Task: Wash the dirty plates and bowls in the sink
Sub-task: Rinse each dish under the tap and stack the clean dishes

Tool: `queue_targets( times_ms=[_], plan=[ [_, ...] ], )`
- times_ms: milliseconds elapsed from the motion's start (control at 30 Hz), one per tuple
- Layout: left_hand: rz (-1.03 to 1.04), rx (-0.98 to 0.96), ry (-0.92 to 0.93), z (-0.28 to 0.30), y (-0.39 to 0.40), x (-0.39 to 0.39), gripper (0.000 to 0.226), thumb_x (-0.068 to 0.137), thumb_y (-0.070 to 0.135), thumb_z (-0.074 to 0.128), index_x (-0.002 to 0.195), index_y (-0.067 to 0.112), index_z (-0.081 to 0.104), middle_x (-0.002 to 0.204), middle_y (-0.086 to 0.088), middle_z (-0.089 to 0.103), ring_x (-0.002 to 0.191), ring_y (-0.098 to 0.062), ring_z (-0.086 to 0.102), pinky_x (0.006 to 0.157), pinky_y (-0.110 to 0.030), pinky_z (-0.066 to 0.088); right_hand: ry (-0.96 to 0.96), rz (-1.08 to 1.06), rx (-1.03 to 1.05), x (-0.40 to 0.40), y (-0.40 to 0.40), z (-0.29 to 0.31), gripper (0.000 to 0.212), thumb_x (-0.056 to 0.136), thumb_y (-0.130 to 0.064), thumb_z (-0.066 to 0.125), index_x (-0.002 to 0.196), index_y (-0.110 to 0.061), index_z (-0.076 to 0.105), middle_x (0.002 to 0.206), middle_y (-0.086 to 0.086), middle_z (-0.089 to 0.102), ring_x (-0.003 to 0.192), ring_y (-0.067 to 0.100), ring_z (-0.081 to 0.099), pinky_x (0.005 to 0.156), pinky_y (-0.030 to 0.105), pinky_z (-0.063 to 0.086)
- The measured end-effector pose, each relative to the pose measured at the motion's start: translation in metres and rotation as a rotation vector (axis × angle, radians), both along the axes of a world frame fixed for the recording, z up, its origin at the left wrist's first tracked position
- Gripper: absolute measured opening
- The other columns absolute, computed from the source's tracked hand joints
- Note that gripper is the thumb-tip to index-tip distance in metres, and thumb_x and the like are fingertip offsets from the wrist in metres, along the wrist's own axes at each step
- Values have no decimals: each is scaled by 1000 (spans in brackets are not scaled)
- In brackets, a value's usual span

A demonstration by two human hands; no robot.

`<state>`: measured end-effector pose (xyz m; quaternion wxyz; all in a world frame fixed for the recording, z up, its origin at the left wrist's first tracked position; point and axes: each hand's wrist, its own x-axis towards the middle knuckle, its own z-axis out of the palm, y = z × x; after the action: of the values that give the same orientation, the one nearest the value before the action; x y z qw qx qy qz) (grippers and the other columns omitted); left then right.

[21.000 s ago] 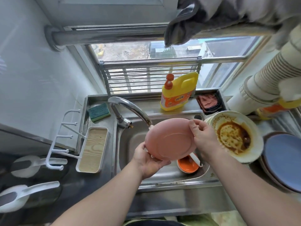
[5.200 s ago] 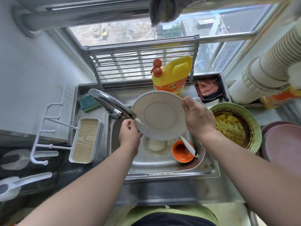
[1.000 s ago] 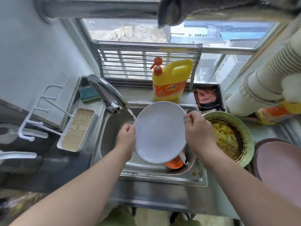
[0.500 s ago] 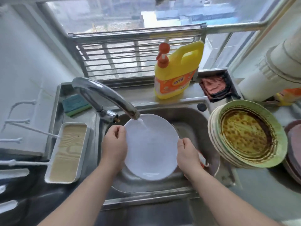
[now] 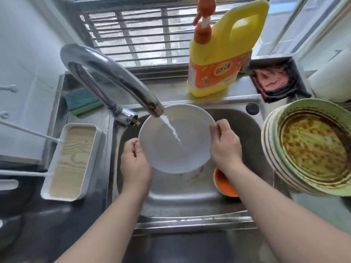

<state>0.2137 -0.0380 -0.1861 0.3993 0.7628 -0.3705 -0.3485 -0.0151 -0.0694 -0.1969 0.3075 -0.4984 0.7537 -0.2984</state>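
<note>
A white plate (image 5: 191, 149) hangs over the steel sink (image 5: 182, 194), face up under the faucet (image 5: 114, 78). A thin stream of water lands near its middle. My left hand (image 5: 134, 164) grips the plate's left rim. My right hand (image 5: 224, 145) grips the right rim, thumb on top. An orange bowl (image 5: 222, 185) sits in the sink, partly hidden under my right forearm. A stack of dirty green plates (image 5: 311, 149) with brown sauce stands on the counter at the right.
A yellow detergent bottle (image 5: 222, 52) stands behind the sink. A green sponge (image 5: 83, 101) lies left of the faucet, a reddish cloth (image 5: 273, 80) at the back right. A white tray (image 5: 72, 162) sits on the left counter.
The view has moved closer to the sink. The plate has tilted flatter under the stream, and my right hand has shifted up its right rim.
</note>
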Motion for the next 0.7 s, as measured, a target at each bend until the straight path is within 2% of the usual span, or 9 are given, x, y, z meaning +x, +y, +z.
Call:
queue_targets(
  times_ms=[100,200,333,400,500,567,600,667,700],
  plan=[
    [92,56,172,-11,-2,-14,17,103,52,44,104,47,60,100,5,69,95,-24,66,89,-59,60,72,77,-139,-14,0,21,30,110,-44,45,92,-19,50,74,-7,54,74,26,53,62,38,33],
    [113,66,264,-22,-5,-24,22,96,59,43,100,48,61,102,-1,71,94,-26,66,89,-66,58,129,135,-226,-22,6,45,30,109,-43,47,95,-18,54,73,-12,51,70,15,45,61,37,30],
    [89,114,362,-23,-6,-45,21,103,47,45,100,43,65,101,-2,73,92,-24,66,90,-60,59,154,165,-260,-34,21,70,32,107,-47,47,94,-19,55,75,-10,54,71,20,47,62,38,35],
    [65,171,405,-22,-3,-55,22,107,41,47,102,38,67,100,0,74,91,-26,67,84,-50,60,158,159,-247,-41,31,79,32,107,-45,48,91,-18,53,68,-8,53,64,24,48,58,39,34],
    [4,251,441,-16,2,-66,21,110,31,50,104,29,70,94,-2,75,82,-21,63,73,-40,53,127,143,-205,-51,44,92,22,108,-39,51,94,-21,53,63,-3,55,60,17,54,55,42,41],
    [-28,306,460,-9,6,-64,18,107,27,56,101,21,72,91,-3,75,79,-18,62,72,-38,51,45,95,-134,-57,51,97,5,108,-34,52,110,-30,54,61,0,59,59,13,55,61,42,43],
    [-40,337,481,-5,7,-60,17,102,25,60,96,15,72,90,-5,73,79,-21,61,72,-39,49,-26,56,-73,-60,54,97,9,107,-32,53,114,-36,55,63,-1,62,61,13,57,64,42,45],
    [-54,413,565,6,5,-48,13,93,21,69,95,7,70,92,-10,72,79,-25,62,73,-44,48,-192,5,47,-62,57,96,10,102,-33,57,105,-38,65,64,-5,64,64,19,58,62,42,43],
    [-64,450,600,12,4,-41,10,92,17,72,97,8,70,96,-9,75,80,-27,66,74,-46,52,-271,-10,96,-63,58,97,11,98,-32,58,98,-33,69,59,-6,61,60,22,54,58,36,40]
  ],
)
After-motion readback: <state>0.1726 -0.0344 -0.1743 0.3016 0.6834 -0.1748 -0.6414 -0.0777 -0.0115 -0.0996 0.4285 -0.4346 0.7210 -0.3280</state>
